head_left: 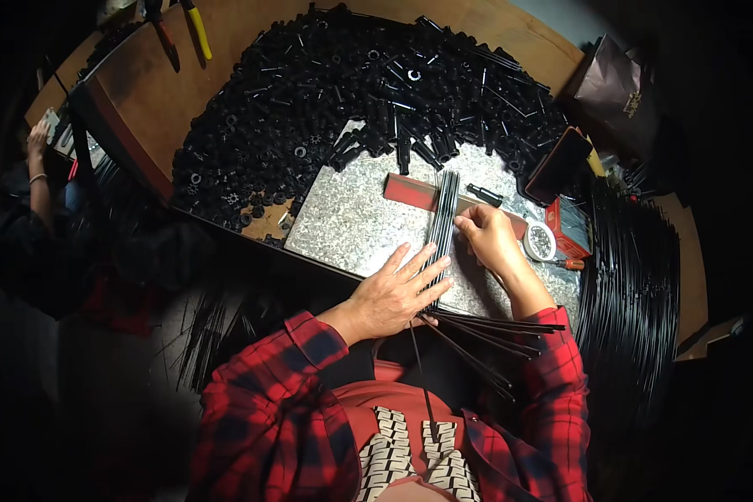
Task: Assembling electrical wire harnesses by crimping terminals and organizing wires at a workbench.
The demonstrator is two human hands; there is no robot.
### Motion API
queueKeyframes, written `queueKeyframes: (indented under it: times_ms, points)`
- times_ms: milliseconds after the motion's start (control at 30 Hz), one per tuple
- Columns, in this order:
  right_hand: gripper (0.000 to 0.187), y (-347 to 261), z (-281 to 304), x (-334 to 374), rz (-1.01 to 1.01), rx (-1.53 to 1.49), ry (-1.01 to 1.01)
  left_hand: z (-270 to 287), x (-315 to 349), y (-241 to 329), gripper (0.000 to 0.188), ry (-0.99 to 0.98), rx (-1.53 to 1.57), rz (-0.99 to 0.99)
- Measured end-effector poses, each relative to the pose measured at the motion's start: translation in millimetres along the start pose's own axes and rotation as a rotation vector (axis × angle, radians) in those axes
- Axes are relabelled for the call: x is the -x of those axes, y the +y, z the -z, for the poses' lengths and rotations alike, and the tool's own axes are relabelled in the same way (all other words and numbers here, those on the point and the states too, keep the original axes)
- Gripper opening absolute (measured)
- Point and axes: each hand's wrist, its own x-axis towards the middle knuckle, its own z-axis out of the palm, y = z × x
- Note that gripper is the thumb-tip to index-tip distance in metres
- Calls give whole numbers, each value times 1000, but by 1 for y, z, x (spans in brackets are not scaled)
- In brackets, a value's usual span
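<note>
A bundle of thin black rods (448, 197) lies on the speckled board (335, 209), its upper ends resting across a red-brown bar (410, 192). My left hand (389, 294) lies over the bundle's lower part, fingers stretched across it and a fingertip showing below, holding the rods at the board's near edge. Below that hand the rods fan out to the right (502, 323), and one hangs down toward my lap. Beside the bundle's upper half, my right hand (489, 238) has thumb and forefinger pinched; what is between them is too small to tell. A black tubular part (484, 195) lies just beyond.
Black small parts (309, 100) are heaped behind the board. At right are a white round tub (540, 241) of tiny pieces, a screwdriver (569, 263), a phone (558, 166) and many long black rods (632, 276). Pliers (196, 30) hang upper left; another person's hand (38, 138) is far left.
</note>
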Motion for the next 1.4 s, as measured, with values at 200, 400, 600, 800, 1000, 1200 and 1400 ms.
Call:
queueKeyframes:
  times_ms: [200, 400, 600, 800, 1000, 1200, 1400]
  points:
    - [24, 3, 1, -5, -216, -367, -294, 1, 0, -1, 60, -5, -38, -8]
    - [22, 2, -2, -8, -267, -434, -308, 2, -1, 0, 61, -8, -27, -9]
    - [19, 4, -2, -3, -253, -374, -248, 1, 0, -1, 61, -27, -96, -18]
    - [23, -18, -6, 10, -37, -105, 9, 3, -1, -1, 58, -5, -78, -6]
    - [33, -23, -19, -6, 48, 158, -57, 2, -1, 1, 56, -21, -105, -9]
    - [26, -27, -22, -6, 79, 200, -15, 2, -1, 1, 50, 21, -61, -2]
    - [24, -22, -21, -3, 115, 161, 39, 1, 0, 0, 51, 4, -101, -17]
